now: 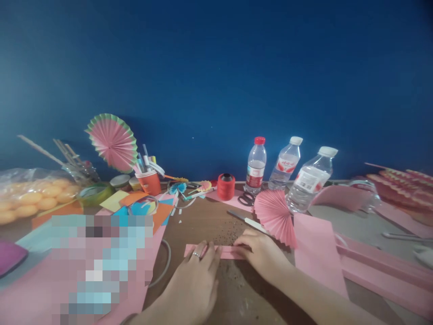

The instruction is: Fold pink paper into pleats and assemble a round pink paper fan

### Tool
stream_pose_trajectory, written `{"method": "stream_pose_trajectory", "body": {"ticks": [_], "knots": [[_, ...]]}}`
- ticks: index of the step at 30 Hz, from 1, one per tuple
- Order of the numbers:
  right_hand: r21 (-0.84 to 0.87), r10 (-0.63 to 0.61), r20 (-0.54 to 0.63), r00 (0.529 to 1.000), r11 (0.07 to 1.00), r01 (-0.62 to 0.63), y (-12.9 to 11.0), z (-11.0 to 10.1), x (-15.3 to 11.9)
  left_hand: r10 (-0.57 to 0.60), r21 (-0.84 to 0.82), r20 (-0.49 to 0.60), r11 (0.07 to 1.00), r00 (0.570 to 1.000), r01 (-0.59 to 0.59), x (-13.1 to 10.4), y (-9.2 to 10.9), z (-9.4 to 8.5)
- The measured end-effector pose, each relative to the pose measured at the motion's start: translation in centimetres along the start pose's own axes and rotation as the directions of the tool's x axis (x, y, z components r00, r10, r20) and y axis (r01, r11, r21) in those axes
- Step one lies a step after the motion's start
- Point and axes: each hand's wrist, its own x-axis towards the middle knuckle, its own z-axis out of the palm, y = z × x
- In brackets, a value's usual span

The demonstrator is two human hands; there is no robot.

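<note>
A narrow folded strip of pink paper point(230, 252) lies crosswise on the brown tabletop in front of me. My left hand point(192, 282) rests on its left part, fingers stretched out flat over it, a ring on one finger. At the strip's right end is my right hand point(262, 255), its fingers bent and closed on the paper's edge; the fingertips are partly hidden. Just beyond that hand lies a knife point(252, 223) with a white handle. A pleated pink paper fan point(276, 215) is beside it.
Behind stand a red thread spool point(226, 187), scissors point(246, 198) and several water bottles, one red-capped point(256, 164). Pink sheets point(318, 248) lie right. Leftward are a red cup of pens point(149, 182), a round paper fan point(111, 142) and a bag of orange balls point(37, 194). A blue wall point(216, 90) closes the back.
</note>
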Motion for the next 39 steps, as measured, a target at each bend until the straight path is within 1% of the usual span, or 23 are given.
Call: {"method": "stream_pose_trajectory", "body": {"ticks": [3,7,15,23,30,36,39], "knots": [[0.026,0.038,-0.001,0.999,0.999,-0.037,0.4,0.2,0.3,0.002,-0.007,-0.021,1.000,1.000,-0.002,0.0,0.0,0.3],[0.022,0.076,0.006,0.997,0.997,-0.076,0.8,0.4,0.6,-0.014,-0.013,0.000,1.000,1.000,0.014,0.1,0.0,0.3],[0.033,0.084,0.026,0.996,0.996,-0.084,0.8,0.3,0.9,-0.035,-0.007,0.028,0.999,0.999,0.035,0.2,0.3,0.0],[0.042,0.093,0.022,0.995,0.995,-0.094,0.5,0.2,0.9,-0.017,0.005,-0.023,1.000,1.000,0.017,0.2,0.4,0.0],[-0.008,0.105,0.019,0.994,0.994,-0.105,0.2,0.0,0.9,-0.001,0.006,-0.044,1.000,0.999,0.001,0.1,0.3,0.0],[-0.047,0.124,0.008,0.992,0.991,-0.123,0.5,0.1,0.9,0.031,0.012,-0.043,0.999,0.999,-0.031,0.3,0.4,-0.7],[-0.035,0.105,0.010,0.994,0.994,-0.105,1.0,-0.3,1.0,0.042,0.006,-0.031,0.999,0.999,-0.042,0.3,0.4,-0.8]]}}
